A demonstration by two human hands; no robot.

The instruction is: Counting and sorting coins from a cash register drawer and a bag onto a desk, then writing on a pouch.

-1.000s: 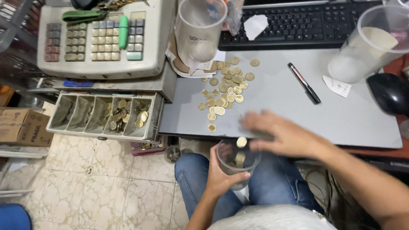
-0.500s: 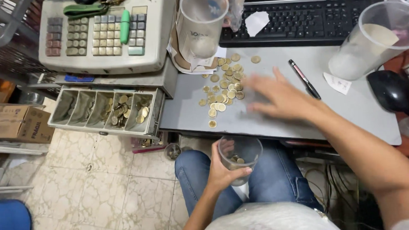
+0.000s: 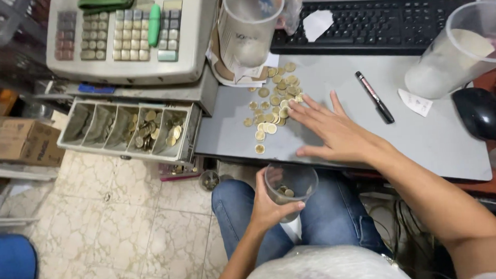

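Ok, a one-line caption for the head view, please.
Right hand spread over loose coins on a grey desk; left hand holds a clear cup below the edge.

Grey desk (image 3: 334,79): loose gold coins (image 3: 274,103) left of centre, black marker (image 3: 374,96), white paper slip (image 3: 415,102), black keyboard (image 3: 376,22) along far edge, tall clear cups (image 3: 249,26).

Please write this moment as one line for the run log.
left hand: holds clear cup with few coins, below desk edge | right hand: flat on grey desk, fingers at coin pile
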